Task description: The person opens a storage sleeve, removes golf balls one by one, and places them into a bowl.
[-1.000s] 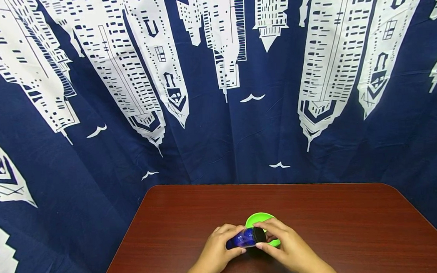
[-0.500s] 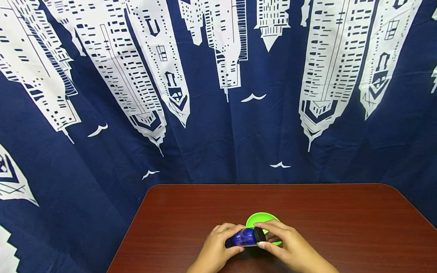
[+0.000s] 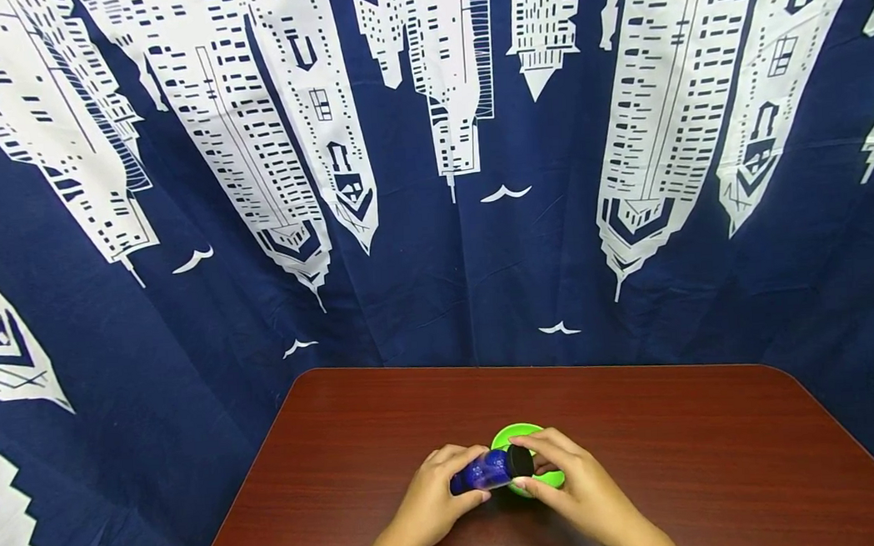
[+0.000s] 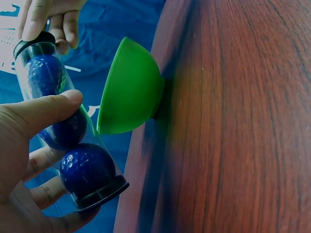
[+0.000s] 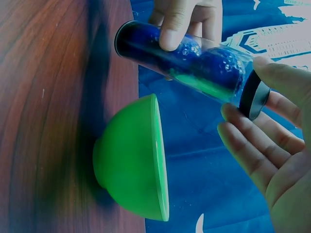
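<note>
Left hand (image 3: 435, 492): grip clamped on clear tube (image 3: 488, 470); right hand (image 3: 579, 483): pinching black cap (image 3: 520, 461); any lettering unclear.

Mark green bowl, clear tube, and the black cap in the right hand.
Green bowl (image 5: 129, 160), right wrist view: middle of its outer side.
Clear tube (image 3: 487, 470), head view: middle of its side wall.
Black cap (image 5: 253, 96), right wrist view: middle of its visible surface.

Blue balls (image 4: 88, 167) show in a clear, black-capped tube (image 3: 488, 470), lime-green bowl (image 3: 509, 436) at the head view's five o'clock, reddish-brown wood-grained table (image 3: 642, 427) at six, and white buildings (image 3: 669, 83) on navy cloth (image 3: 424, 307) at twelve
</note>
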